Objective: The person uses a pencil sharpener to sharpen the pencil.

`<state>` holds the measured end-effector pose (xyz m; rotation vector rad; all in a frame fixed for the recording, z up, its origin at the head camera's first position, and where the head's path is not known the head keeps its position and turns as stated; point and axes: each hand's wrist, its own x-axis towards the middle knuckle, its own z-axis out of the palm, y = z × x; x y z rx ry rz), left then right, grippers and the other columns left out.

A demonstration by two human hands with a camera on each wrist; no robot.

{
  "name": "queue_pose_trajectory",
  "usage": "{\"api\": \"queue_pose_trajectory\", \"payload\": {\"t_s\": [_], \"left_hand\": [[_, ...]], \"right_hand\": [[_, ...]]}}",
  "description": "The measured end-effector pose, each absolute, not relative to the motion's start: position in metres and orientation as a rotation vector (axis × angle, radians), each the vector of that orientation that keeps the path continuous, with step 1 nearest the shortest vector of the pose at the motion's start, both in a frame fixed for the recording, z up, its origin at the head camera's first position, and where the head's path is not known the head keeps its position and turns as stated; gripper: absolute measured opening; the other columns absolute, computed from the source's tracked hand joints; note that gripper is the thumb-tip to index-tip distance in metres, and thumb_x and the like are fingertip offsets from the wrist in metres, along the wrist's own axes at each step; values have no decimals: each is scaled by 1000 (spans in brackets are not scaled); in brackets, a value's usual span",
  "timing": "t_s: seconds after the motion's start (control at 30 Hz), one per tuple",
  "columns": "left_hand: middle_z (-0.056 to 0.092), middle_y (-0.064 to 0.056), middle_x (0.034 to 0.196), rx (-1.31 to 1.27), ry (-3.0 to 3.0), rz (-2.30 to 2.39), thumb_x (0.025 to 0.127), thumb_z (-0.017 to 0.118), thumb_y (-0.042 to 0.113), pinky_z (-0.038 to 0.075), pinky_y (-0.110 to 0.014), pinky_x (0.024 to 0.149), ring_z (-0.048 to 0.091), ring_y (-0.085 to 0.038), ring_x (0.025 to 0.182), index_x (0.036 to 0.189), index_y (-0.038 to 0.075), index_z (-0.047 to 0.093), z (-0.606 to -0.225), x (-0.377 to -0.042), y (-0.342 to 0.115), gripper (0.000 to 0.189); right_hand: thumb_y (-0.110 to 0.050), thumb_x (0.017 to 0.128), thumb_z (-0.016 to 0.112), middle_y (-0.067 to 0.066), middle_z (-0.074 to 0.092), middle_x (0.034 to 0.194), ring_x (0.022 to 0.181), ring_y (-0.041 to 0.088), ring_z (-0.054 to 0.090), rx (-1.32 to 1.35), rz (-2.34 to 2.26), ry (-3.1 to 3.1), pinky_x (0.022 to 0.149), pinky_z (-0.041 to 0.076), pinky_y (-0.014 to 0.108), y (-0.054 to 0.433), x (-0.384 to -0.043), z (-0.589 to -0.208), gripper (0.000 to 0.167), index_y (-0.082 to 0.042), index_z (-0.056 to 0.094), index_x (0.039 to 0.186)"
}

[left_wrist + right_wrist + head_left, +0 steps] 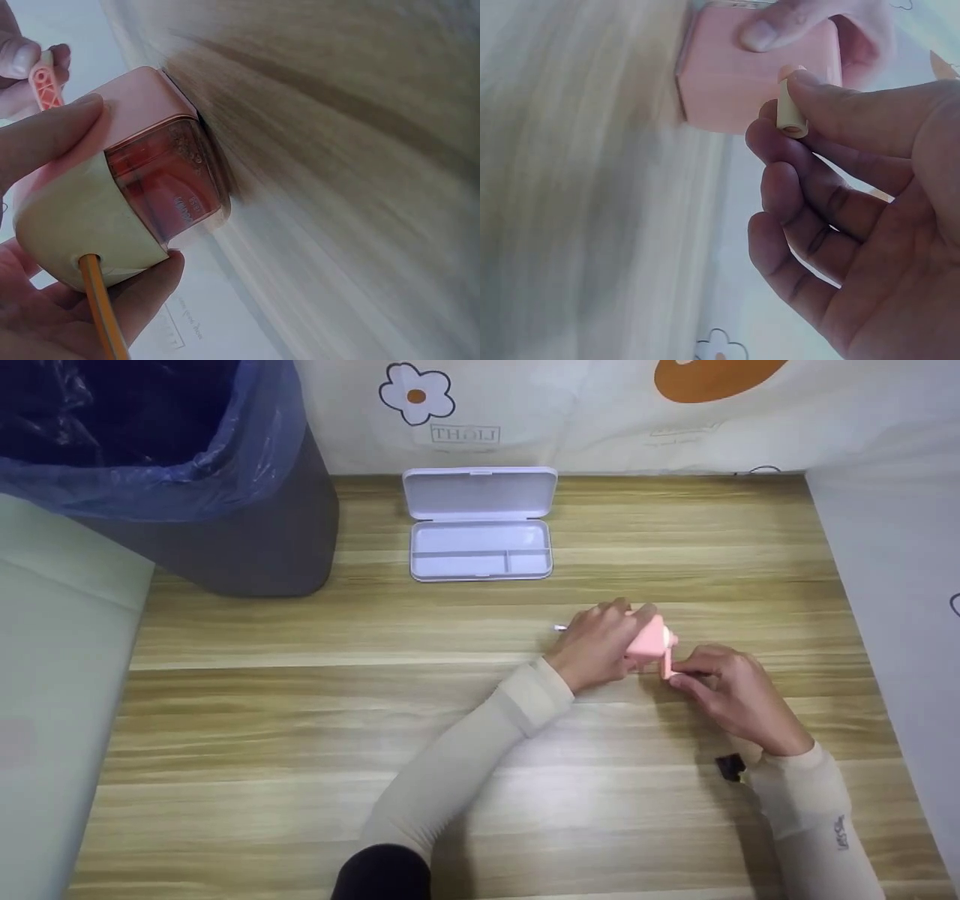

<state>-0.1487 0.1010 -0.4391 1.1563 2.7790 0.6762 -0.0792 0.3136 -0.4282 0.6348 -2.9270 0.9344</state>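
Note:
My left hand (596,645) grips a pink crank pencil sharpener (648,637) on the right half of the table. In the left wrist view the sharpener has a cream front and a clear shavings drawer (171,176) with some bits inside. An orange pencil (103,311) sticks out of the hole in its front. My right hand (739,690) pinches the small cream knob (790,112) of the crank between thumb and forefinger. The pink crank arm (666,662) points toward my body from the sharpener's right end.
An open pale pencil case (457,574) lies at the back middle, with divided compartments. A grey bin (285,547) with a blue liner stands at the back left. A small black item (730,767) lies beside my right wrist. Pale, patterned sheeting (600,427) borders the table behind.

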Motion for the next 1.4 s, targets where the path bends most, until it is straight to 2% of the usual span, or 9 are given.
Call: {"api": "queue_pose_trajectory", "payload": {"t_s": [0.13, 0.37, 0.6, 0.83, 1.1, 1.23, 1.4], "left_hand": [[64, -7, 106, 1159, 2776, 677, 87, 75, 40, 53, -30, 74, 62, -17, 88, 136, 14, 55, -439, -149, 101, 58], [64, -8, 106, 1177, 2787, 670, 86, 77, 36, 53, -31, 71, 61, -18, 86, 134, 12, 57, -439, -150, 101, 58], [64, -9, 107, 1187, 2795, 659, 87, 77, 36, 53, -30, 72, 61, -19, 87, 134, 12, 56, -438, -150, 100, 57], [64, -10, 107, 1192, 2792, 647, 84, 79, 32, 53, -32, 72, 62, -19, 87, 134, 12, 55, -439, -150, 100, 59], [64, -9, 109, 1178, 2765, 667, 87, 77, 37, 53, -29, 74, 62, -18, 90, 138, 13, 54, -440, -150, 101, 61], [64, -7, 108, 1180, 2742, 693, 88, 74, 38, 52, -29, 72, 61, -17, 89, 139, 14, 54, -440, -149, 102, 59], [64, -8, 110, 1184, 2761, 695, 86, 78, 34, 54, -29, 73, 62, -18, 89, 141, 14, 54, -441, -150, 101, 64]], "right_hand": [[3, 82, 78, -8, 67, 79, 71, 7, 55, 625, 918, -2912, 64, 45, 21, 315, -79, -418, 13, -6, 78, 91], [6, 81, 77, -6, 67, 79, 72, 7, 55, 632, 950, -2855, 62, 43, 15, 317, -86, -404, 15, -2, 78, 94], [6, 81, 77, -3, 68, 79, 71, 7, 57, 627, 980, -2823, 63, 42, 14, 318, -97, -399, 15, -1, 78, 94], [0, 86, 75, 1, 69, 81, 68, 7, 52, 576, 934, -2805, 54, 39, 17, 317, -107, -397, 10, 0, 77, 95], [-5, 89, 73, 7, 71, 83, 73, 8, 57, 475, 927, -2790, 67, 42, 11, 313, -124, -403, 10, 0, 77, 96], [-7, 90, 72, 10, 70, 82, 73, 12, 58, 433, 911, -2795, 68, 42, 10, 311, -132, -410, 12, 2, 77, 97], [-1, 90, 71, 12, 70, 81, 72, 17, 59, 420, 903, -2812, 66, 42, 9, 310, -141, -420, 10, 4, 76, 97]]}}
